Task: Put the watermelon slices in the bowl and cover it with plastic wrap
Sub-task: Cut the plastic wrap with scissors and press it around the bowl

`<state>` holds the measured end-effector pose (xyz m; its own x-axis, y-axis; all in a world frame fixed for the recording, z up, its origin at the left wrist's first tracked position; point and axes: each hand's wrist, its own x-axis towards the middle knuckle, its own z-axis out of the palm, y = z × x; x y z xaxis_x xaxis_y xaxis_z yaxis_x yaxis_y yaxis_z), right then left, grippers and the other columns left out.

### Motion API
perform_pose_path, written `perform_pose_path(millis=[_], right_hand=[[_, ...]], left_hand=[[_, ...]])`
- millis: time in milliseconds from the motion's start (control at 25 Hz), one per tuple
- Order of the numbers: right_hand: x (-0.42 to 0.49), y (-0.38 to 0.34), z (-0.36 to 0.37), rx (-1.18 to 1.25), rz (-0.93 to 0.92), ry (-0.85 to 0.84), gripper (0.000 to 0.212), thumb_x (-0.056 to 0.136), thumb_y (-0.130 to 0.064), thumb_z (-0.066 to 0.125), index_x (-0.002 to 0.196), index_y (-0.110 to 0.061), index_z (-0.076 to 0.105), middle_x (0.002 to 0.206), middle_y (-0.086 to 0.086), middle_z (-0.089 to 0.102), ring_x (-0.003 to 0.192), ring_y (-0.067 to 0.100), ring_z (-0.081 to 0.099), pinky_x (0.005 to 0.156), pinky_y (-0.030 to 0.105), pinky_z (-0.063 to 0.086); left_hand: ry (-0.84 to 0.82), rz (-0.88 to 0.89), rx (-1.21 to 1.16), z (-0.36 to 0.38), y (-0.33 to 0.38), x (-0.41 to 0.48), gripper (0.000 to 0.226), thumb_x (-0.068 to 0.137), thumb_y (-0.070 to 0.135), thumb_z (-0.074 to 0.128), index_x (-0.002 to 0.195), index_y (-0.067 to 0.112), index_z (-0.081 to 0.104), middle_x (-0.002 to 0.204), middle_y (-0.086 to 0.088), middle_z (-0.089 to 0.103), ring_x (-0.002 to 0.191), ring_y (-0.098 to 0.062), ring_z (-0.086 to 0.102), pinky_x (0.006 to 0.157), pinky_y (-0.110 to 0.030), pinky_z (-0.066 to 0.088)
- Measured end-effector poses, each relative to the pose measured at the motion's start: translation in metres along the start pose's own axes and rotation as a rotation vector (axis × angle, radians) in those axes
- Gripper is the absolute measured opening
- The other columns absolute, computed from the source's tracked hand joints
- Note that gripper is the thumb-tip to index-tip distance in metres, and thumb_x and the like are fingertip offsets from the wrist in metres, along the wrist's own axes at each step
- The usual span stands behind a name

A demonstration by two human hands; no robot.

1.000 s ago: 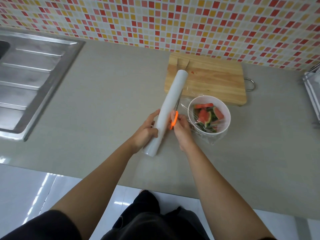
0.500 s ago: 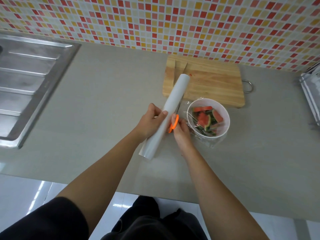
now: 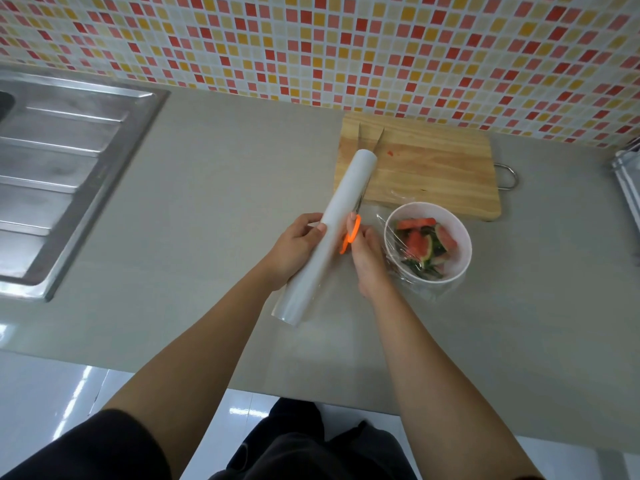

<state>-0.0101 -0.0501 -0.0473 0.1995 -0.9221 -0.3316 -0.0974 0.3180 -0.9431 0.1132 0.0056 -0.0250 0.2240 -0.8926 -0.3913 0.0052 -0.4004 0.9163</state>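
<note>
While left hand (image 3: 294, 251) grips the wrap roll (image 3: 329, 237) raised over the surface (image 3: 214, 209), right hand (image 3: 367, 261) works orange-handled scissors (image 3: 350, 233), blades wide open past roll's far end. Watermelon slices (image 3: 424, 245) sit in bowl (image 3: 462, 251), film already draped over. Step: cutting wrap free. Next, prob.: close blades along film w/o snagging. Cut line itself hidden behind roll; film edges hard to see.

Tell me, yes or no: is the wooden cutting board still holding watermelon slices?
No: the wooden cutting board is bare apart from a small red speck, and the watermelon slices lie in the round white bowl.
</note>
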Motion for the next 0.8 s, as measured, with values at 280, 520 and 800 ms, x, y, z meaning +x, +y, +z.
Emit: perform_pose_path(millis=[280,520,800], right_hand=[[-0.013,0.001,0.006,-0.045,0.057,0.038,0.046,0.081,-0.061,0.049,0.069,-0.017,0.047,0.062,0.002,0.051,0.049,0.0,0.048,0.057,0.017,0.036],[-0.026,0.014,0.007,-0.032,0.188,0.058,0.044,0.085,-0.059,0.047,0.08,-0.015,0.048,0.066,0.0,0.054,0.065,0.013,0.049,0.063,0.026,0.034],[0.02,-0.021,0.01,-0.039,0.104,0.067,0.045,0.086,-0.06,0.045,0.064,-0.021,0.045,0.045,-0.011,0.05,0.042,-0.001,0.047,0.059,0.025,0.031]], left_hand=[[0.021,-0.007,0.05,-0.011,0.003,0.008,0.024,0.098,0.033,0.045,0.12,0.028,0.053,0.119,-0.004,0.059,0.109,-0.024,0.059,0.099,-0.045,0.047],[0.016,-0.021,0.075,-0.016,0.008,0.013,0.029,0.098,0.034,0.044,0.125,0.025,0.051,0.12,-0.006,0.058,0.109,-0.026,0.059,0.099,-0.047,0.047],[-0.008,-0.019,0.106,-0.023,0.005,0.01,0.031,0.098,0.033,0.045,0.127,0.024,0.051,0.119,-0.006,0.059,0.107,-0.026,0.059,0.097,-0.045,0.048]])
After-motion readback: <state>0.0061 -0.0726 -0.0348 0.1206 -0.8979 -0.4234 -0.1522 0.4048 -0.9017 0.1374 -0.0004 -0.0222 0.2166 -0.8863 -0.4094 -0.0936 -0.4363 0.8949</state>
